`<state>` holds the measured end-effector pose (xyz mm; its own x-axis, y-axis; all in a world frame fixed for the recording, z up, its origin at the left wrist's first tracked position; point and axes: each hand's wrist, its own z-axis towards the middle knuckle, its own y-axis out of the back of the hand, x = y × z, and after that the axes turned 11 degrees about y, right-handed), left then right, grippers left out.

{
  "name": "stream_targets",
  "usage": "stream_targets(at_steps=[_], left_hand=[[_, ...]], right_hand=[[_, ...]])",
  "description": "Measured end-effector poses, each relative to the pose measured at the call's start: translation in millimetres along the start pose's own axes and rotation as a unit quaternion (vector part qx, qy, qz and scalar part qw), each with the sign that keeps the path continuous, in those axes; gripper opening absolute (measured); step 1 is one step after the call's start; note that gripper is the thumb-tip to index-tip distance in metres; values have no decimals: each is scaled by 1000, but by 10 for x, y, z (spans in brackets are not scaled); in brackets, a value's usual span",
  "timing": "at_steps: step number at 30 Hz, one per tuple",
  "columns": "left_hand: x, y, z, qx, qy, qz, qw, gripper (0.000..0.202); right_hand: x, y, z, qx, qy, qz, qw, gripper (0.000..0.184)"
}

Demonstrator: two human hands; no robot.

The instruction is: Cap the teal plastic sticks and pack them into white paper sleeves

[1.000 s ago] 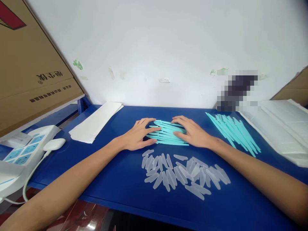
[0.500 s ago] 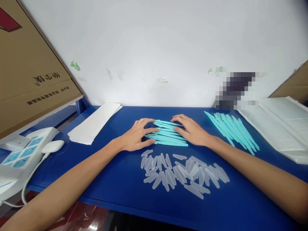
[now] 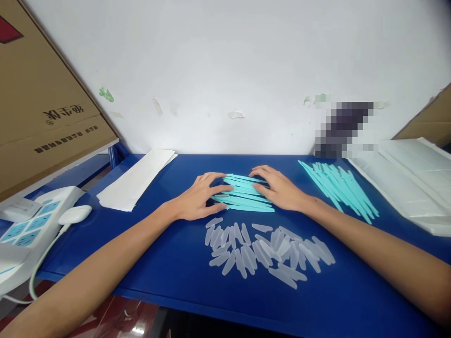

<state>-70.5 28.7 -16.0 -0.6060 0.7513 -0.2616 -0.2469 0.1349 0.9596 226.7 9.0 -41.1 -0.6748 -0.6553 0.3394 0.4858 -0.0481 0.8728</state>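
Observation:
A small pile of thin turquoise plastic sticks lies in the middle of the blue table. My left hand rests flat on the pile's left end with its fingers spread. At the right end, my right hand lies the same way, fingers stretched over the sticks. Neither hand grips anything. Just in front of the hands lie several translucent white plastic caps, scattered loosely.
A second, larger heap of turquoise sticks lies at the right, beside stacks of clear white bags. A white paper stack sits at the left. Cardboard boxes, a power strip and a white plug stand at the far left.
Both hands have drawn slightly closer together on the turquoise pile. The view has shifted a little; nothing was picked up.

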Motion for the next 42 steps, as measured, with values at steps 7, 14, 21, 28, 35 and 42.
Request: stream_targets(at_steps=[7,14,21,28,35,42], left_hand=[[29,-32,2,9,51,1,999,65],[21,-27,8,19,62,-3,998,61],[23,-30,9,17,71,-6,997,64],[41,-58,16,6,79,-5,997,66],[60,-67,10,-4,74,-7,997,66],[43,-57,9,6,85,-10,996,66]], right_hand=[[35,11,7,3,-7,-2,1000,36],[32,20,4,-2,-17,19,1000,37],[-22,-2,31,-51,-24,30,998,27],[-23,6,39,-46,-34,32,998,28],[2,40,31,-14,-40,42,998,34],[115,79,2,14,-43,-80,996,49]])
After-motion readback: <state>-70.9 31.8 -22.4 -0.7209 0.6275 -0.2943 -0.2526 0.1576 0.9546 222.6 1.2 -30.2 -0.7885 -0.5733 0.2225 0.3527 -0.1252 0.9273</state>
